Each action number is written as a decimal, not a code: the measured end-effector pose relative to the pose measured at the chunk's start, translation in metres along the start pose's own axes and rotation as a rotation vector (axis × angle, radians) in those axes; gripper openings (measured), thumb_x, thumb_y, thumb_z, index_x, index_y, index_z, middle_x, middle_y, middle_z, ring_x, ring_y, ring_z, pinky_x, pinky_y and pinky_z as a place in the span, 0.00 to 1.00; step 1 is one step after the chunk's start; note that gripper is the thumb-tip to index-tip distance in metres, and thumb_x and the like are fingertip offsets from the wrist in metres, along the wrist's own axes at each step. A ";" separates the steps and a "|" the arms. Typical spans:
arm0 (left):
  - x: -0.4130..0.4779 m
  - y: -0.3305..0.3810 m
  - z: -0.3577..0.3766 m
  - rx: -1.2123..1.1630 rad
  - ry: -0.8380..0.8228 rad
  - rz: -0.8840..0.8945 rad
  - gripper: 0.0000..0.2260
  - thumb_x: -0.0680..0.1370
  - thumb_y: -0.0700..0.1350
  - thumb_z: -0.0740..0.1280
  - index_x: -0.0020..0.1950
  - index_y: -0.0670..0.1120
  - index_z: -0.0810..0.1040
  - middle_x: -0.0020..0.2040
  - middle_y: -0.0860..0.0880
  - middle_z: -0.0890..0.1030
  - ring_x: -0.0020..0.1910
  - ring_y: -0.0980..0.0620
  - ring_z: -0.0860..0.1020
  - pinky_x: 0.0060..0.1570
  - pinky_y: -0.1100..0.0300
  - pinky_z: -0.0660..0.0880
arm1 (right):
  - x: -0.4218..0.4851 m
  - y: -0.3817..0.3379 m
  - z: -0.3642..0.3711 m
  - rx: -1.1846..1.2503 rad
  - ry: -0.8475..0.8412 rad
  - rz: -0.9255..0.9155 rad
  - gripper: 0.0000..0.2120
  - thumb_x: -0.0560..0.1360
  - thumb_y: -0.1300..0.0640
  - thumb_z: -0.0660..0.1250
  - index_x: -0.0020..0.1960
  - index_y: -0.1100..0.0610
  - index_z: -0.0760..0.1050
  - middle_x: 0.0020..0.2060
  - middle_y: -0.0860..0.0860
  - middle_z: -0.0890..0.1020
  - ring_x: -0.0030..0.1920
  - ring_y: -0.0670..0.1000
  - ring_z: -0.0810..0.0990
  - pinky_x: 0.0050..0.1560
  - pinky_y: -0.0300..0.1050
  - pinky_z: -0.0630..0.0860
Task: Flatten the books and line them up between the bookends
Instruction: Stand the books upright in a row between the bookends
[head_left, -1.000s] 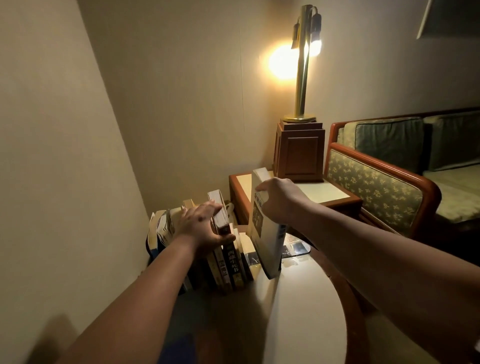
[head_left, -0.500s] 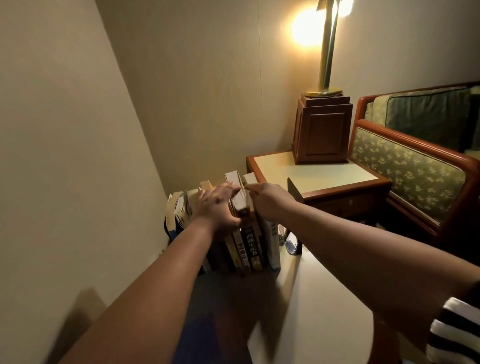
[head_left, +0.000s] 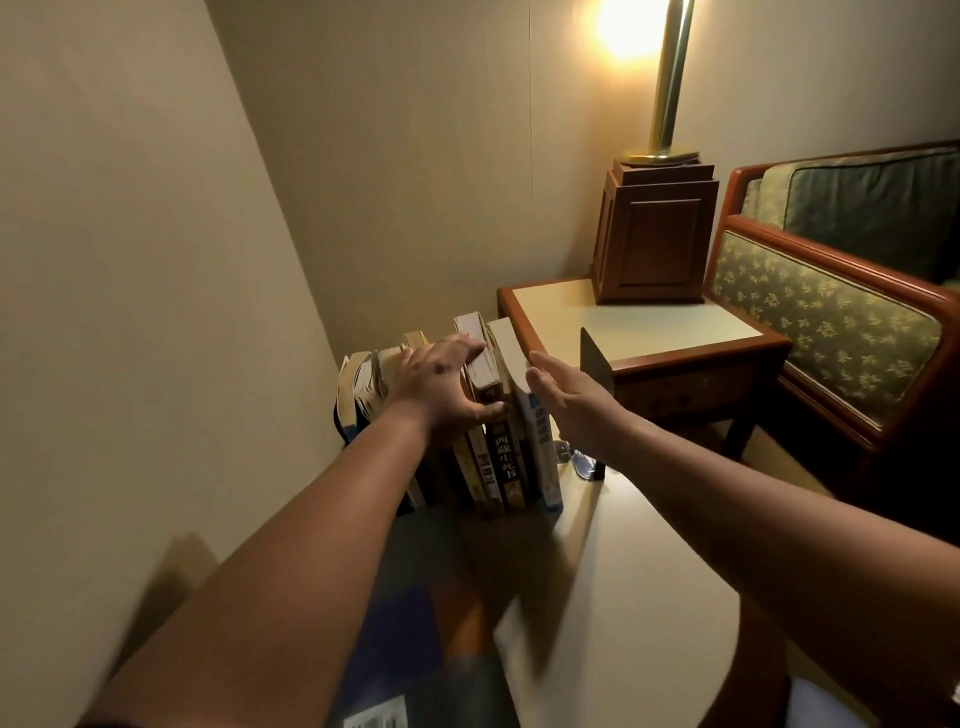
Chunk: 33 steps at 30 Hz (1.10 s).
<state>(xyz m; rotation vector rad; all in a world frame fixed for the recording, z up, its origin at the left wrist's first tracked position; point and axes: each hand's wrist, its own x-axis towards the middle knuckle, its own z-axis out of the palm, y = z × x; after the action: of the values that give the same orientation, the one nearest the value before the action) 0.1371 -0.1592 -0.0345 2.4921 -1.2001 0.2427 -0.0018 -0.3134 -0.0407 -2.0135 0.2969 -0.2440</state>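
Several books (head_left: 496, 462) stand upright in a row on a pale round table (head_left: 623, 597), close to the left wall. My left hand (head_left: 441, 382) lies across their tops, thumb at the spines and fingers spread over the upper edges. The rightmost book (head_left: 540, 452) has a white and blue spine. My right hand (head_left: 566, 387) hovers flat with straight fingers just right of that book, holding nothing. A dark bookend (head_left: 595, 358) stands upright behind my right hand, a gap away from the row. The left end of the row is partly hidden by my left arm.
A wooden side table (head_left: 649, 332) carries a brass lamp on a wooden box (head_left: 654, 234) behind the books. An upholstered wooden-framed sofa (head_left: 831, 322) stands at the right. A printed sheet (head_left: 374, 717) lies at the table's near edge. The wall hems in the left side.
My right hand set the white and blue book upright against the row, then let go and opened flat beside it. My left hand stayed on the book tops. The camera moved closer.
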 end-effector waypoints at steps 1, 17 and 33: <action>-0.001 0.001 -0.001 -0.003 0.006 0.002 0.38 0.69 0.65 0.70 0.74 0.53 0.63 0.76 0.50 0.64 0.74 0.45 0.63 0.74 0.40 0.53 | -0.009 0.007 0.005 -0.044 0.034 -0.015 0.28 0.81 0.41 0.57 0.79 0.48 0.58 0.76 0.52 0.66 0.74 0.55 0.65 0.67 0.55 0.71; -0.004 -0.007 -0.002 0.016 -0.002 -0.004 0.38 0.69 0.66 0.69 0.74 0.53 0.64 0.75 0.50 0.66 0.73 0.45 0.65 0.73 0.42 0.56 | -0.115 0.061 0.140 -0.105 -0.364 0.144 0.30 0.79 0.42 0.64 0.76 0.34 0.54 0.67 0.48 0.70 0.63 0.49 0.73 0.65 0.47 0.73; -0.006 -0.003 -0.004 0.024 0.007 0.020 0.37 0.70 0.64 0.70 0.74 0.51 0.63 0.75 0.49 0.65 0.73 0.45 0.64 0.73 0.44 0.56 | -0.131 0.092 0.095 0.116 -0.346 0.227 0.30 0.76 0.47 0.70 0.72 0.33 0.61 0.58 0.39 0.68 0.58 0.49 0.74 0.59 0.50 0.80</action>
<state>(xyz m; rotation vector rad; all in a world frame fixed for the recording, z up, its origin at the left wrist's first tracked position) 0.1353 -0.1517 -0.0335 2.4990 -1.2270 0.2729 -0.1074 -0.2312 -0.1706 -1.8491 0.2814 0.2238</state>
